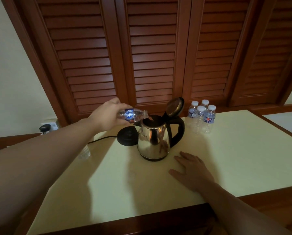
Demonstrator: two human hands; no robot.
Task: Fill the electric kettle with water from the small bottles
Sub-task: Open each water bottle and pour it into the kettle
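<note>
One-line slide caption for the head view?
Left hand tips a small bottle into the open kettle; right hand rests flat on the table.

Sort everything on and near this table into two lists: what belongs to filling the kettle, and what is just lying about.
Part of the job:
- kettle, lid open
- bottle, tipped at the kettle's mouth by the left hand
- four capped bottles beside the kettle

Lying about:
- kettle base with cord, behind the kettle
- clear bottle near the left forearm
- wall plug
</note>
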